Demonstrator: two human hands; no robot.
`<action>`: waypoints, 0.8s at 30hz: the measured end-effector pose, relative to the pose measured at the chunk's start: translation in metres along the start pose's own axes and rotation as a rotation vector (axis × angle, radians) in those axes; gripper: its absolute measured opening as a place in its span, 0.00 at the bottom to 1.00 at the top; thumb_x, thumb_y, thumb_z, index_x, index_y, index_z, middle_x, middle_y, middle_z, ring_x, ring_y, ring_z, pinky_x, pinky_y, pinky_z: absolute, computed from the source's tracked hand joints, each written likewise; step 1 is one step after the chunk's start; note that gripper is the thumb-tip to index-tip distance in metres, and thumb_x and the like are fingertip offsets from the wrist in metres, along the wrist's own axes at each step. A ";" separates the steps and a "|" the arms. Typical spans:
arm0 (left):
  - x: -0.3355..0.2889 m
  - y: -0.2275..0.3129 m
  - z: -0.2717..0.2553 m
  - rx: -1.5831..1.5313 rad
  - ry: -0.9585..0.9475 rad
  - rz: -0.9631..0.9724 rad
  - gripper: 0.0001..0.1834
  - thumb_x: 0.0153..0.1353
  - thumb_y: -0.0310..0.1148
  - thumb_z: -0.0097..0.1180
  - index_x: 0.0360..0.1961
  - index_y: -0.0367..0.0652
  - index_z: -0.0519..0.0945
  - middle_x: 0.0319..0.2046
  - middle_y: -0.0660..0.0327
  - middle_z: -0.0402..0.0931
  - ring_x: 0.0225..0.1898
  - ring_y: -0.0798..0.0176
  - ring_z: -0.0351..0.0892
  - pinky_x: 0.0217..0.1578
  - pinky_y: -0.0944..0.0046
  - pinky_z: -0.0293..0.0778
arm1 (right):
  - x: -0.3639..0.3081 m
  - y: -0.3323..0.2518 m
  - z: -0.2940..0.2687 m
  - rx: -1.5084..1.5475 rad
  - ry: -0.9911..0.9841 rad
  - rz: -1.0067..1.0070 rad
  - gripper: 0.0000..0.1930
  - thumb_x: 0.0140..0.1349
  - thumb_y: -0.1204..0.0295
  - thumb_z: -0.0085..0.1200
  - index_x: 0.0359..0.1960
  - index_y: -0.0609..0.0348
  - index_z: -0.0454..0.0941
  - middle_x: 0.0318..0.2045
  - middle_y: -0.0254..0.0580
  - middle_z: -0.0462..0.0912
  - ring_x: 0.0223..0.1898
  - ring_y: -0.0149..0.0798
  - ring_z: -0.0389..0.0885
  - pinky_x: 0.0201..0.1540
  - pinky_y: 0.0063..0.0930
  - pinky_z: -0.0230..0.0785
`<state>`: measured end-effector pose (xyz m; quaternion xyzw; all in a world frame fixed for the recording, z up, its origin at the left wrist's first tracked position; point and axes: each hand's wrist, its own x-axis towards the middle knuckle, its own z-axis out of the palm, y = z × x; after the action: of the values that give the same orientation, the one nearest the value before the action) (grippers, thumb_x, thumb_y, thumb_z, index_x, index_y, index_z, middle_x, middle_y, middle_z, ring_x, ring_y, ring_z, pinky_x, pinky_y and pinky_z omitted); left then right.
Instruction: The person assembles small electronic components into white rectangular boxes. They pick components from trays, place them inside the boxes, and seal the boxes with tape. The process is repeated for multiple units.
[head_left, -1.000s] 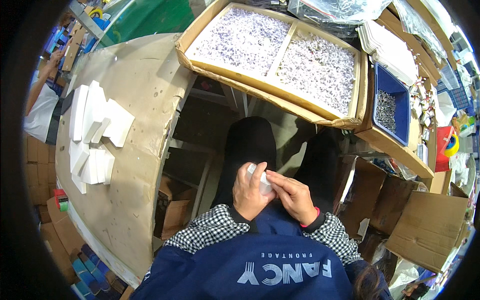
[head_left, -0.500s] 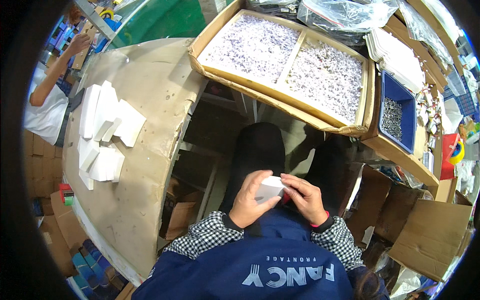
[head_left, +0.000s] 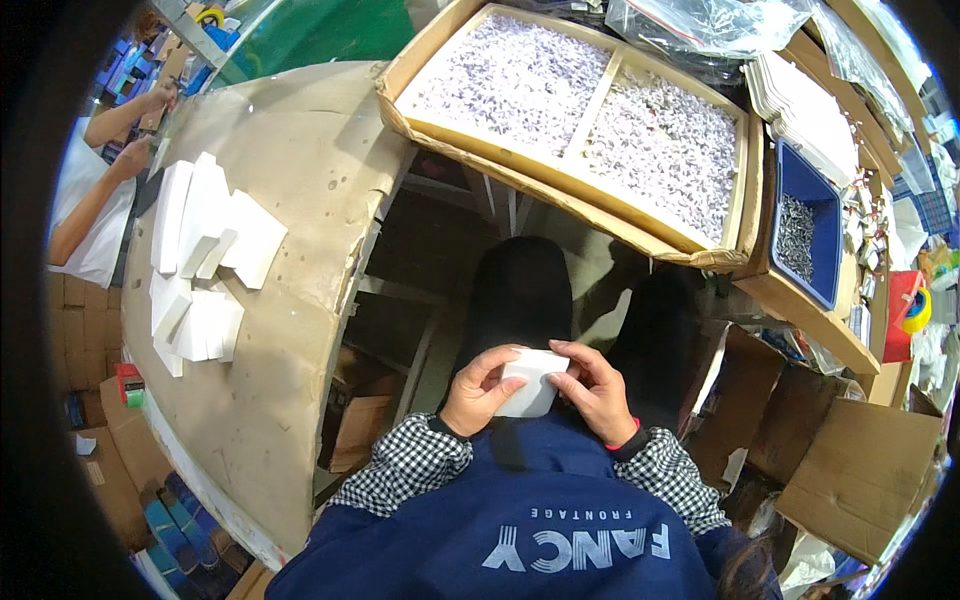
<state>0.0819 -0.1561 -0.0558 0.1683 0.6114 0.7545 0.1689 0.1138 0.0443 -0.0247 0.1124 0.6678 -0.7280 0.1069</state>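
Observation:
A small white card piece [head_left: 530, 382], perhaps a thin stack, is held over my lap. My left hand [head_left: 478, 396] grips its left side, with the thumb on the near face. At the opposite side, my right hand [head_left: 600, 396] pinches it between thumb and fingers. The edges behind my fingers are hidden. Several stacks of white cards [head_left: 258, 240] lie on the brown-covered table to my left, some leaning on one another.
Ahead, a two-part wooden tray [head_left: 590, 105] holds many tiny whitish pieces. Right of it stand a blue bin [head_left: 832, 215] of small dark metal parts and stacked white plates [head_left: 800, 115]. Cardboard boxes [head_left: 860, 475] sit at lower right. Another person's arms [head_left: 90, 215] show at far left.
The white card piece has turned so its broad face shows more, and both hands have shifted slightly left. At far left, the other person's second arm has come into sight.

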 end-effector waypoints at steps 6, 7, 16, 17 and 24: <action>-0.001 -0.001 0.004 0.083 -0.031 0.096 0.20 0.63 0.22 0.54 0.55 0.46 0.68 0.55 0.51 0.70 0.56 0.58 0.72 0.56 0.60 0.70 | 0.003 0.000 0.002 -0.139 -0.076 -0.281 0.13 0.58 0.79 0.61 0.45 0.63 0.79 0.52 0.45 0.78 0.31 0.24 0.77 0.35 0.17 0.73; 0.000 -0.002 0.005 0.086 -0.031 0.100 0.19 0.64 0.24 0.55 0.55 0.46 0.68 0.55 0.51 0.70 0.56 0.58 0.72 0.55 0.60 0.70 | 0.002 0.000 0.001 -0.129 -0.080 -0.269 0.13 0.58 0.79 0.61 0.45 0.63 0.79 0.53 0.45 0.78 0.31 0.24 0.77 0.35 0.17 0.73; 0.001 0.001 0.006 0.026 -0.141 0.010 0.20 0.66 0.26 0.53 0.56 0.47 0.64 0.52 0.50 0.71 0.54 0.58 0.73 0.54 0.59 0.70 | 0.000 0.004 -0.017 0.370 -0.218 -0.007 0.12 0.69 0.77 0.46 0.49 0.69 0.78 0.55 0.51 0.75 0.32 0.32 0.81 0.39 0.25 0.76; 0.001 0.002 0.006 0.065 -0.138 0.016 0.21 0.65 0.26 0.54 0.56 0.48 0.63 0.52 0.50 0.71 0.54 0.57 0.73 0.54 0.59 0.70 | 0.001 0.004 -0.019 0.356 -0.243 -0.009 0.12 0.69 0.77 0.46 0.49 0.69 0.78 0.55 0.51 0.75 0.32 0.32 0.81 0.39 0.25 0.76; 0.007 0.001 0.016 0.197 -0.057 0.166 0.25 0.59 0.26 0.61 0.55 0.47 0.64 0.52 0.50 0.70 0.53 0.55 0.73 0.52 0.58 0.71 | -0.001 -0.008 -0.019 -0.017 -0.251 -0.230 0.12 0.67 0.77 0.48 0.49 0.63 0.79 0.53 0.51 0.78 0.32 0.33 0.82 0.38 0.24 0.76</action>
<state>0.0832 -0.1396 -0.0517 0.2555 0.6613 0.6973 0.1058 0.1130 0.0639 -0.0179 -0.0574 0.6639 -0.7380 0.1063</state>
